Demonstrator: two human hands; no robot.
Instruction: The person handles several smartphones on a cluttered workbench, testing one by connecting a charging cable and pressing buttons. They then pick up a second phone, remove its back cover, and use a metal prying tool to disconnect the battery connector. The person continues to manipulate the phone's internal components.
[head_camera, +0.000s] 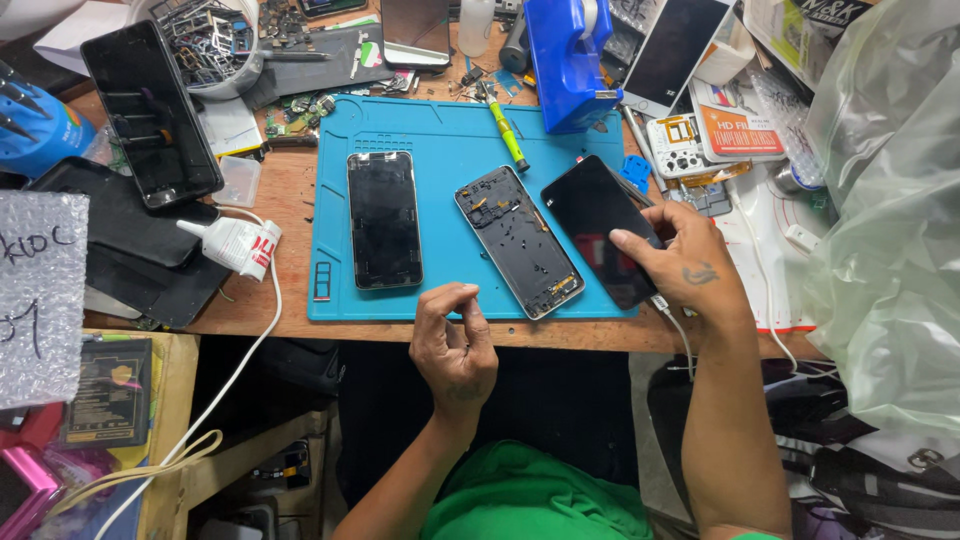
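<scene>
A wooden surface (290, 200) carries a blue work mat (440, 130) across its middle. On the mat lie a dark phone screen (384, 218), an opened phone frame (518, 240) with its insides showing, and a yellow-green screwdriver (506, 128). Left of the mat sit a white glue tube (232, 244) (lying on its side), a large black phone (150, 112) and a round tub of small metal parts (208, 42). A blue stand (566, 62) rises at the mat's far edge.
</scene>
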